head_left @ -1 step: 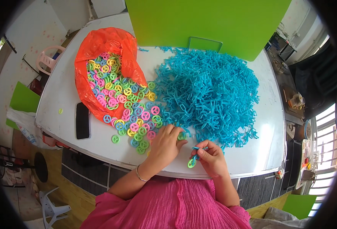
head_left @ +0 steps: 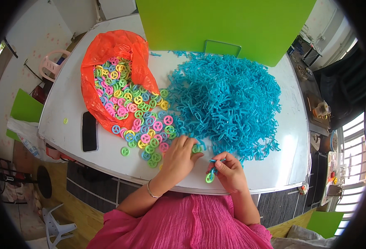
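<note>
My right hand (head_left: 229,172), near the table's front edge, pinches a blue plastic piece (head_left: 217,160) between thumb and fingertips. A small green spoked wheel (head_left: 210,177) hangs below it, seemingly joined to it. My left hand (head_left: 179,157) is closed at the near edge of the blue pile, thumb and forefinger on either side of another green wheel (head_left: 196,148). Beside it spread loose pink, yellow, blue and green wheels (head_left: 151,145), spilling from an open red plastic bag (head_left: 92,96). A large heap of blue forked pieces (head_left: 228,103) lies beyond both hands.
A dark phone (head_left: 89,132) lies left of the bag on the white table (head_left: 62,139). A green panel (head_left: 226,25) stands at the back, with a thin metal frame (head_left: 223,42) at its base. One stray green wheel (head_left: 65,120) sits near the left edge.
The green wheel hanging below my right hand has swung slightly to the right. My left hand has hardly moved.
</note>
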{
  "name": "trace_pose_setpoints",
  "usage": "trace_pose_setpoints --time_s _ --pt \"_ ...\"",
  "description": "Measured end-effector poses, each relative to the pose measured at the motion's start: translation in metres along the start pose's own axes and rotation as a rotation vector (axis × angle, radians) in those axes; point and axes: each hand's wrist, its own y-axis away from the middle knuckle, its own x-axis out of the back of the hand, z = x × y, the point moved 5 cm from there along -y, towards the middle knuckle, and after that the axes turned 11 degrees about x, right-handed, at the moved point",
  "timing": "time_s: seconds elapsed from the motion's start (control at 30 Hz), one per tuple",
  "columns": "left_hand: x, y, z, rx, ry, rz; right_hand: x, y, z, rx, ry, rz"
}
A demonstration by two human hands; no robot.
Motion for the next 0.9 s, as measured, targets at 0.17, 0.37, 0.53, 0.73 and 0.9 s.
trace_pose_setpoints --time_s 0.17,0.37,0.53,0.73,0.9 --pt "0.014 0.002 -0.008 0.177 0.244 -0.102 0.002 -0.003 -0.003 0.016 -0.015 0.109" --pt "0.006 0.006 -0.029 0.484 0.846 -0.357 -0.001 -0.005 -0.001 -0.019 -0.023 -0.009" --pt "0.026 0.006 -0.011 0.338 0.569 -0.127 -0.016 -0.004 -0.008 0.074 0.149 -0.072" --pt "0.018 0.009 -0.006 0.702 1.168 -0.309 -0.044 -0.01 -0.012 0.129 0.215 -0.216" --pt "0.004 0.017 0.012 0.732 1.19 -0.509 -0.046 -0.013 -0.009 0.139 0.221 -0.232"
